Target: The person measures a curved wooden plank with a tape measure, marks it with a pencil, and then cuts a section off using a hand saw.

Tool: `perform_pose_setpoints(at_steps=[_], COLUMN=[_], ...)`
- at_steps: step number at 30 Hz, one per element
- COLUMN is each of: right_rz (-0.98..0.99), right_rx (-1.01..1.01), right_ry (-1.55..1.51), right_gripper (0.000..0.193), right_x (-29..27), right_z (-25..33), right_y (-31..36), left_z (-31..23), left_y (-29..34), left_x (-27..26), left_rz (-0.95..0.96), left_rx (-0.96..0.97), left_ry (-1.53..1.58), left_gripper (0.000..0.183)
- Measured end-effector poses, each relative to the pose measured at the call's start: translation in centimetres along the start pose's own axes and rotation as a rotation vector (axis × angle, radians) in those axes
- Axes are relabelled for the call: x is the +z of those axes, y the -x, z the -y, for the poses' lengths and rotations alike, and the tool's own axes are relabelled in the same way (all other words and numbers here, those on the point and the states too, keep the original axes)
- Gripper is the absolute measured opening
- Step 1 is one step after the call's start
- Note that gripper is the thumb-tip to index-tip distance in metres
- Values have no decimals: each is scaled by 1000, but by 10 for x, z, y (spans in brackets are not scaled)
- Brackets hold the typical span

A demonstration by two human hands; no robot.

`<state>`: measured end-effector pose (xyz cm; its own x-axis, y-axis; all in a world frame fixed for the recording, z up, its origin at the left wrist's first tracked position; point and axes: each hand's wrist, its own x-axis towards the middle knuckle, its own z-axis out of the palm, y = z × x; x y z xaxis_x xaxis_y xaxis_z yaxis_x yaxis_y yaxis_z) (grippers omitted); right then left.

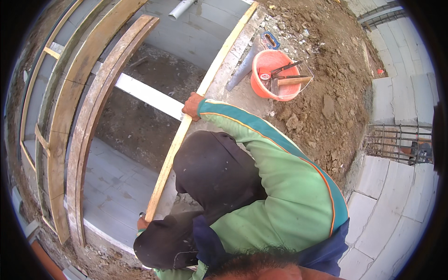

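Note:
My right hand [192,106] is closed round a long, pale wooden strip [165,165], its fingers wrapped over the strip's middle stretch. Right beside those fingers ends a white board [149,95] that reaches across the pit. At the strip's near end, my left hand [142,224] grips the wood, mostly hidden behind my dark-trousered knee. A small dark, shiny thing shows at its fingertips, too small to name. The strip runs along the edge of a block-walled pit, from near my knee to the far top.
An orange bucket [268,65] holding tools stands to the right, with a handsaw [247,60] beside it. Curved wooden planks [70,112] span the pit's left side. Loose soil [326,93], a block wall [392,200] and a rebar cage [396,142] lie farther right.

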<state>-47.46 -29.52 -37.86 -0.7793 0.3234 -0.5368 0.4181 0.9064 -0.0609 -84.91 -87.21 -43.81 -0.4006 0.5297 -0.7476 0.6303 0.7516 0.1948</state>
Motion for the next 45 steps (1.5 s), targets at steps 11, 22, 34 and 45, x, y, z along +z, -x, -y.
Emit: perform_pose_setpoints(at_steps=[11,22,34,45], right_rz=[10,-18,44,-26], right_rx=[45,60,58,98], right_ry=[-14,-5,-12,-4], right_gripper=[36,32,33,28], right_x=[2,3,8,6], right_z=[5,-2,9,2], right_y=[3,8,1,5], left_z=[-25,-47,-31,-14], left_y=[17,15,20,3], left_x=[-14,-29,-18,-3], left_rz=[-83,-46,-53,-15], left_rx=[-65,-68,-115,-100], left_ry=[24,-22,34,-89], left_gripper=[48,56,58,63])
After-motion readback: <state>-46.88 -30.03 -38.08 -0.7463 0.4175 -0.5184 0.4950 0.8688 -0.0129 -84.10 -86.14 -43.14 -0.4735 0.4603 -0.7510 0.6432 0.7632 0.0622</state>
